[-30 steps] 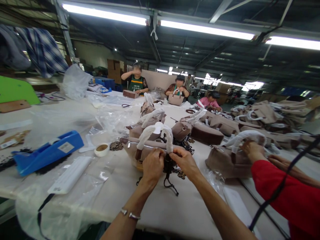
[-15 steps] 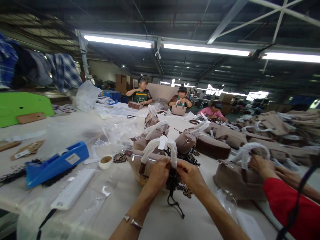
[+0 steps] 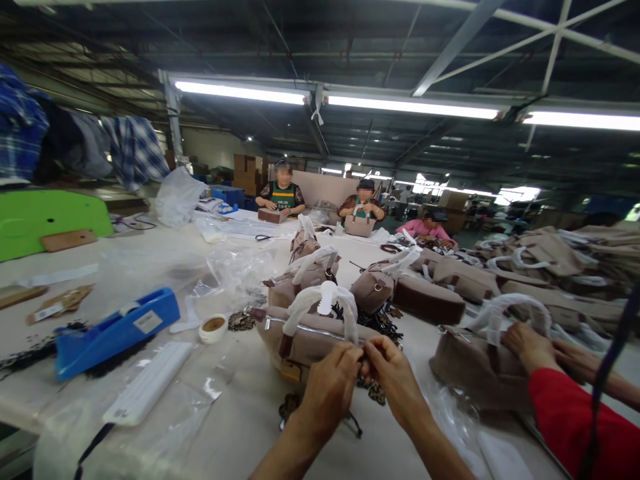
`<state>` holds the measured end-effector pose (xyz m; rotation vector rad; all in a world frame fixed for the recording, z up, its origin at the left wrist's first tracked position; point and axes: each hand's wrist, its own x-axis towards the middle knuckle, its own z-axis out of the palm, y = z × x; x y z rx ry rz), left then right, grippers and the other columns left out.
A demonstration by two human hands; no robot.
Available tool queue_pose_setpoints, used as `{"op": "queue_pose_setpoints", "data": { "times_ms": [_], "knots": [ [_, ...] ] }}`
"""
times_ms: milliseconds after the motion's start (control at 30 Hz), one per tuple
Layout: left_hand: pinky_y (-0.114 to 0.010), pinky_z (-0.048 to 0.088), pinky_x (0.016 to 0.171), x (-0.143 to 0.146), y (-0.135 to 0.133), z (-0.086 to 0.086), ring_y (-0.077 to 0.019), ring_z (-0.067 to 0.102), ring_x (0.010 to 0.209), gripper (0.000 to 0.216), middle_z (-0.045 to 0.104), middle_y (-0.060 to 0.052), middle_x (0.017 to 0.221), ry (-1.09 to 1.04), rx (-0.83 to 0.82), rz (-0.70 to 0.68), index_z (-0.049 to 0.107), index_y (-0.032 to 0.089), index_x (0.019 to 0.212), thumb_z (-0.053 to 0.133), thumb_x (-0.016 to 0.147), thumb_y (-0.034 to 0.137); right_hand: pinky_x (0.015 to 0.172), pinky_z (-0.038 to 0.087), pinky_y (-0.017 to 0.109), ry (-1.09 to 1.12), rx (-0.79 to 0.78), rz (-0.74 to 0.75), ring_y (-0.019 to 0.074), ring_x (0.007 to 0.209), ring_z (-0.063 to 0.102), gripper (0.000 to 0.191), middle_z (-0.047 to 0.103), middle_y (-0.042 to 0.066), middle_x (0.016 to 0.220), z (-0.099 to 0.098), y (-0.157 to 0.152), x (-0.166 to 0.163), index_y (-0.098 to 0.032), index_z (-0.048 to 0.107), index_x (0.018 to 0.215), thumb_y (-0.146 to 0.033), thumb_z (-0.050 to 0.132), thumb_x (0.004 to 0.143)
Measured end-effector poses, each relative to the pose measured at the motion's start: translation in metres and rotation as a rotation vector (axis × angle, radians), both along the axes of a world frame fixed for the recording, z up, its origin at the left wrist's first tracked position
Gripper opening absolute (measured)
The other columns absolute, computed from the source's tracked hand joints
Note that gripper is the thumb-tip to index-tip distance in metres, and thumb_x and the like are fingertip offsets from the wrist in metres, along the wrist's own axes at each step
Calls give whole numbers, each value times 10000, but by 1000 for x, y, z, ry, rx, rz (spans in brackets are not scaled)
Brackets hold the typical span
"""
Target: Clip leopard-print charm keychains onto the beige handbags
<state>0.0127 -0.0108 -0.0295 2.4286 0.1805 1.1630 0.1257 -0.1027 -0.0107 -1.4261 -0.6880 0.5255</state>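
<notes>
A beige handbag [image 3: 313, 333] with a silver zip and brown trim stands upright on the table in front of me. Its raised handle [image 3: 303, 307] is wrapped in white material. At the near right side of the bag, my left hand [image 3: 330, 380] and my right hand [image 3: 395, 373] meet with fingertips pinched together, just below the handle's right end. What they pinch is hidden by the fingers. Below them hangs the end of a black cord [image 3: 355, 425]. Leopard-patterned pieces [image 3: 289, 407] show beside my left hand.
To the left lie a blue tape dispenser [image 3: 117, 330], a tape roll [image 3: 213, 328] and a white power strip [image 3: 150, 383]. More bags [image 3: 380, 287] stand behind. At right, a co-worker's red sleeve [image 3: 575, 413] reaches to another handbag [image 3: 475, 367]. Other people sit across the table.
Both hands have moved slightly down from the handle's right base, with fingertips closer together. The black piece that hung there is now mostly hidden behind my hands.
</notes>
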Motion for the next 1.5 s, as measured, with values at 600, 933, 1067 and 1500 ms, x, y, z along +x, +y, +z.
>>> {"op": "queue_pose_setpoints", "data": {
  "times_ms": [600, 933, 1067, 1500],
  "knots": [
    [-204, 427, 644, -6, -10, 26, -119, 579, 676, 140, 655, -14, 747, 106, -570, -402, 716, 166, 826, 603, 864, 241, 446, 496, 160, 558, 414, -91, 76, 544, 599, 319, 725, 21, 852, 6, -7, 7, -172, 622, 818, -298, 844, 627],
    [-223, 419, 578, 13, 12, 18, -119, 554, 592, 133, 632, -2, 650, 130, -766, -481, 739, 161, 811, 645, 770, 246, 511, 554, 154, 724, 615, -81, 61, 538, 577, 226, 625, -41, 693, -3, -2, 26, -196, 659, 777, -213, 844, 651],
    [-200, 396, 508, 22, 28, 21, -90, 510, 509, 102, 580, 28, 601, 102, -894, -440, 666, 143, 768, 664, 719, 232, 581, 553, 212, 508, 478, -56, 96, 608, 602, 316, 668, -6, 743, -6, -1, 16, -188, 716, 870, -273, 868, 608],
    [-204, 420, 518, 19, 42, 36, -87, 544, 495, 250, 642, 2, 622, 81, -1092, -512, 610, 130, 758, 738, 710, 339, 570, 454, 246, 14, 131, -77, 139, 604, 566, 292, 632, -4, 668, 18, 9, 0, -168, 661, 776, -381, 803, 636]
  ]
}}
